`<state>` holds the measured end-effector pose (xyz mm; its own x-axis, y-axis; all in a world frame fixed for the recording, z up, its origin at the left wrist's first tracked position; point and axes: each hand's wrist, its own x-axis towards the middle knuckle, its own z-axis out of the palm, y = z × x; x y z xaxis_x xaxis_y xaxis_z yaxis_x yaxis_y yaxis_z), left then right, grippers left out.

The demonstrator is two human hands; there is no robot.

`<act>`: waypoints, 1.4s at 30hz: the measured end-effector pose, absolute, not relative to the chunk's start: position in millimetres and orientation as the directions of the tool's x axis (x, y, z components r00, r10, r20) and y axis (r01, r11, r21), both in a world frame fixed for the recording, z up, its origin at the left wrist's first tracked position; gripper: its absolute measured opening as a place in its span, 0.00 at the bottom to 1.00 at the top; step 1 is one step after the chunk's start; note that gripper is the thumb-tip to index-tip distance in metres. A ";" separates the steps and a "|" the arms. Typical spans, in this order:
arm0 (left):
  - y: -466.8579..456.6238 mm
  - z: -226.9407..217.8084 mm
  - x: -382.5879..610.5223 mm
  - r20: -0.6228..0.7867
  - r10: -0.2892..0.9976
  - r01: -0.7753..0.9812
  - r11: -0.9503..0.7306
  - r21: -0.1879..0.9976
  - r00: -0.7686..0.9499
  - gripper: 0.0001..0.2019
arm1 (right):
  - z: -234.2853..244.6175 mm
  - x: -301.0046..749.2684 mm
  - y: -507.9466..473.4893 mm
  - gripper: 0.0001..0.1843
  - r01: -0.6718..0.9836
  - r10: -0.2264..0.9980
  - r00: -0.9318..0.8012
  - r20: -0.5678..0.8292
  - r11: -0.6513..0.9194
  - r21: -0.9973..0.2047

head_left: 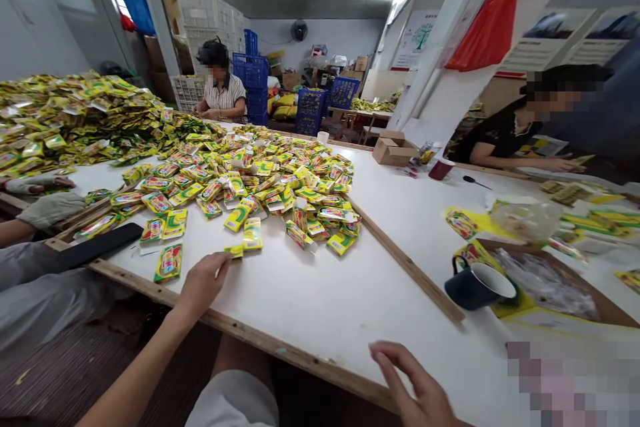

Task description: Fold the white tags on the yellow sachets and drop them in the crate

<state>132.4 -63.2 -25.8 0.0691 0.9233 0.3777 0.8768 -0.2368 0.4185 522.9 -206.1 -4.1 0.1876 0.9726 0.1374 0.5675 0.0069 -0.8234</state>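
Observation:
At the near edge of the white table, my left hand (204, 281) has its fingertips closed on the end of a small yellow-green box (235, 251). Right beside that box lies another yellow carton (253, 235). A single printed carton (169, 263) rests flat to the left of my wrist. My right hand (417, 383) hovers over the front edge with thumb and fingers apart, holding nothing. Ahead of both hands spreads a heap of small yellow, green and red cartons (280, 177), some with open flaps.
A wooden strip (405, 260) divides the tabletop on the right. Beyond it are a dark mug (480, 285), an open box with clear plastic (550, 280) and a brown carton (394, 149). A black phone (103, 245) and a co-worker's gloved hand (53, 210) are at left. Two people work farther off.

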 end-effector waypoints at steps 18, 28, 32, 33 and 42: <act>-117.5 -40.2 281.4 -0.026 0.859 0.125 -0.045 0.991 0.512 0.25 | -50.1 439.3 -158.7 0.13 0.148 0.993 0.109 0.037 0.020 -0.989; -115.8 -42.4 283.0 0.033 0.881 -0.034 -0.019 0.999 0.472 0.23 | -50.2 443.7 -155.9 0.18 0.091 0.988 0.122 0.095 0.085 -0.992; -108.6 -39.4 282.5 0.055 0.883 -0.024 -0.050 0.998 0.467 0.09 | -46.4 447.3 -145.9 0.11 0.129 0.988 0.107 0.112 0.098 -0.987; -106.2 -39.1 283.1 0.071 0.892 -0.013 -0.073 0.997 0.447 0.08 | -45.4 447.5 -142.9 0.10 0.147 0.987 0.113 0.116 0.099 -0.984; -99.3 -38.4 294.4 0.108 0.927 -0.127 -0.066 0.990 0.359 0.12 | -46.3 445.7 -137.6 0.12 0.120 0.961 0.206 0.184 0.162 -0.979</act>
<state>294.4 -99.3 -38.4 0.3590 0.9270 0.1083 -0.1270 -0.0664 0.9897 445.7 -137.6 -46.3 0.2061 0.9610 0.1842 0.1204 0.1619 -0.9794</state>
